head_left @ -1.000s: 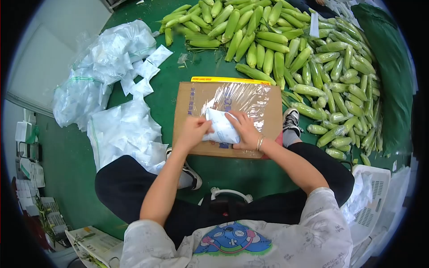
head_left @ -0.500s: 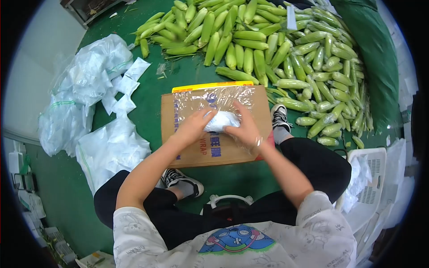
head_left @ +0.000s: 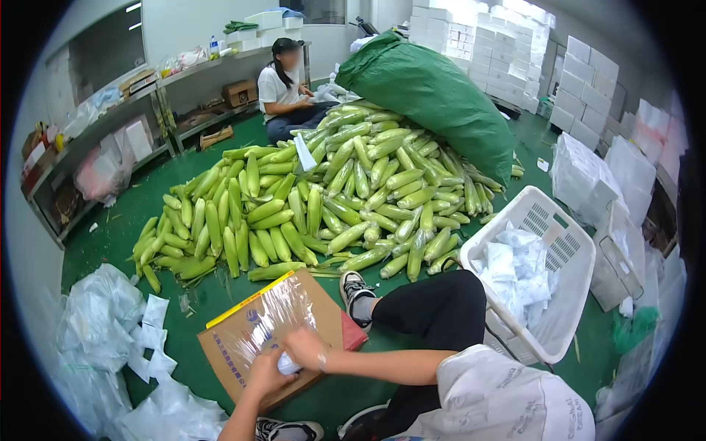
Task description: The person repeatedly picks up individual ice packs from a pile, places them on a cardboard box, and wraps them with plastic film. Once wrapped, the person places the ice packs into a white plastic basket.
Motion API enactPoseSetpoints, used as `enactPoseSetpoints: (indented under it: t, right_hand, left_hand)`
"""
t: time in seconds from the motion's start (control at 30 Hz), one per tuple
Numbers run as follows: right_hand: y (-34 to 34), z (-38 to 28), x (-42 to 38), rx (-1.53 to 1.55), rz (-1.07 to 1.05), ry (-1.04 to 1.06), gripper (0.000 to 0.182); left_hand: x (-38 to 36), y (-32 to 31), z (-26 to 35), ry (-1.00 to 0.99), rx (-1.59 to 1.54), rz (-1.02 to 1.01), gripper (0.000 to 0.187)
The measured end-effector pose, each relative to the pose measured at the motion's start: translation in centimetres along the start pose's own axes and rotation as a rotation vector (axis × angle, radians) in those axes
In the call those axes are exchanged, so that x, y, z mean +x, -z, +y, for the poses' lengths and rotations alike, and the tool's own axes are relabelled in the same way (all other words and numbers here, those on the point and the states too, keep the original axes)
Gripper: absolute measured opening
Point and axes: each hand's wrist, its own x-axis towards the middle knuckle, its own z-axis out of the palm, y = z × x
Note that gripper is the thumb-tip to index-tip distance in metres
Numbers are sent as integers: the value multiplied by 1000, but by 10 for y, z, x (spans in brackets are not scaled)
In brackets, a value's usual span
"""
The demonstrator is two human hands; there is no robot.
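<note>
A cardboard cling film box [head_left: 220, 345] with a yellow edge strip [head_left: 250, 300] lies in front of me on the floor. Clear cling film [head_left: 283, 312] stretches across its top. On its near part is a small white packet [head_left: 287, 363], perhaps an ice pack, with film about it. My left hand [head_left: 268, 373] is closed round the packet from the left. Against its upper right side, my right hand [head_left: 306, 348] has curled fingers, apparently gripping packet and film together; its fingertips are partly hidden.
Beyond the box lies a big heap of corn cobs [head_left: 243, 213], many film-wrapped on the right [head_left: 412, 198]. White packets fill a white basket [head_left: 548, 342] at right; bags of packets [head_left: 95, 316] lie left. A person [head_left: 283, 95] sits behind the heap near a green sack [head_left: 434, 95].
My view has swung up and to the right, bringing the room and a seated person into sight. My hands have drawn together round the packet, the right one now over its upper side.
</note>
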Motion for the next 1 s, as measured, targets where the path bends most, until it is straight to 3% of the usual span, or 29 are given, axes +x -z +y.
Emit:
enactPoseSetpoints:
  t: [0.03,0.07,0.1,0.13,0.2,0.27,0.3,0.37,0.4,0.43,0.5,0.57,0.63,0.7,0.73,0.77,0.8,0.83,0.87,0.93,0.97,1.0]
  right_hand:
    - [-19,-1,-22,90,-187,68,23]
    - [-5,-9,-53,86,38,293,49]
    - [-3,-6,-76,-31,3,374,75]
    - [7,-3,-84,-141,-83,428,81]
    - [-6,12,-85,-257,-172,480,87]
    - [-66,46,-78,-409,112,561,102]
    - [-59,37,-76,-390,106,574,102]
    - [-17,22,-63,-167,-455,394,112]
    - [-22,29,-54,-36,-549,346,105]
    - [-24,31,-41,-35,-566,343,105]
    - [-20,38,9,-80,-972,383,96]
    - [-24,52,76,449,-1527,292,84]
    - [-48,73,119,618,-1646,-60,71]
    - [-54,68,139,946,-1339,81,65]
    - [-53,69,147,911,-1399,-36,70]
    - [-86,86,150,674,-1360,-205,74]
    - [-27,60,147,677,-1341,-435,74]
    - [-63,84,151,789,-1405,-213,69]
    - [-78,89,154,803,-1478,-215,69]
    - [-100,96,152,738,-1404,2,47]
    - [-110,95,135,750,-1448,11,47]
    - [-115,93,125,760,-1317,100,47]
  left_hand:
    - [-5,3,-7,-3,17,1,71]
    - [-7,9,-14,3,-168,-119,68]
    - [-4,14,-20,7,-354,-232,66]
    - [-3,12,-29,135,-432,-360,65]
    - [6,-16,-57,207,-494,-469,64]
    - [12,-29,-67,308,-668,-649,68]
    - [12,-23,-62,330,-676,-644,68]
    - [29,-7,-51,203,-87,-733,75]
    - [28,-7,-57,-94,170,-659,81]
    - [23,4,-42,-93,152,-662,81]
    - [11,43,11,-113,479,-159,83]
    - [4,23,11,-102,410,-204,85]
    - [-3,-26,-15,59,218,170,81]
    - [18,-19,-27,269,150,341,75]
    - [32,-10,-28,289,77,251,69]
    - [44,-3,-31,311,-2,164,62]
    - [50,-18,-51,179,180,284,57]
    - [53,-10,-53,232,93,141,57]
    - [57,-2,-56,275,3,2,56]
    - [59,-29,-84,201,-439,-77,52]
    - [49,-49,-77,429,-899,-301,50]
    - [46,-59,-66,638,-1354,-506,47]
